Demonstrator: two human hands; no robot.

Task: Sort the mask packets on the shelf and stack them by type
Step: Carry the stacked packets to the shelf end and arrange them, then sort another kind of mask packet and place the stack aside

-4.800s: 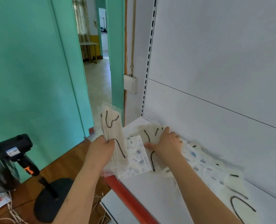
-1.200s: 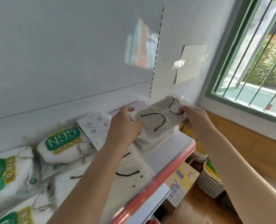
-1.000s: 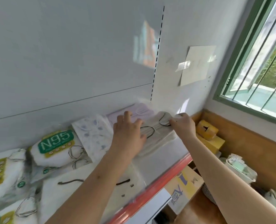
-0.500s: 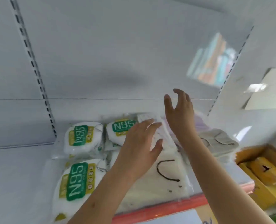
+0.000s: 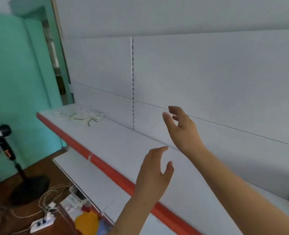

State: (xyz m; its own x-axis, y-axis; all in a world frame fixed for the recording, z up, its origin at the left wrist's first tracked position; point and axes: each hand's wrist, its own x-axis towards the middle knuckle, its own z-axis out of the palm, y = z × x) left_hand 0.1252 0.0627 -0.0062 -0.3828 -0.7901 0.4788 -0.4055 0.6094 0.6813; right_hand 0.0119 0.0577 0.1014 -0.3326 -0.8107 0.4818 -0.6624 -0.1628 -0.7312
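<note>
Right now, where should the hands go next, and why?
Probably toward the loose mask packets at the shelf's far left end. Both the left hand and right hand are open and hold nothing, and those packets lie in a jumble.

A pale grey back panel [image 5: 208, 68] rose behind the white shelf [image 5: 128, 146], split by a perforated upright strip [image 5: 132, 82] and a thin horizontal seam. The shelf's front edge carried an orange-red trim [image 5: 76, 143]. A second white shelf [image 5: 82, 175] sat below it. To the left stood a teal wall [image 5: 10, 73] with a narrow doorway [image 5: 55, 61] beside it. The floor [image 5: 38, 167] was dark brown wood. On it stood a fan with a black round base [image 5: 30, 189], next to tangled pale cables [image 5: 50, 197] and a white power strip [image 5: 42, 222]. Light was soft and even.
</note>
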